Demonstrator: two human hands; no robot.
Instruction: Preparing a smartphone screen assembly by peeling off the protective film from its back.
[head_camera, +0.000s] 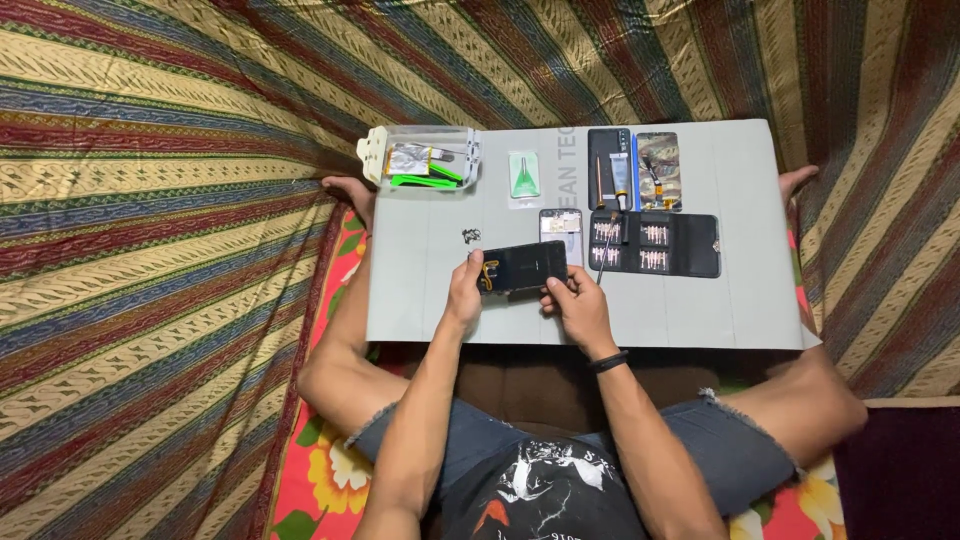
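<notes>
A dark smartphone (525, 266) lies flat over the grey work mat (700, 300), held at both ends. My left hand (464, 295) grips its left end, where a yellowish part shows. My right hand (577, 303) holds its right end and also carries a thin screwdriver (603, 250) that points up and away. A black wristband sits on my right wrist.
On the mat lie a clear plastic box (425, 157) with green tools, a green triangular pick in a packet (524, 175), a black open bit case (655, 244), phone parts (635, 155) and small loose bits (471, 236). Striped cloth surrounds the mat.
</notes>
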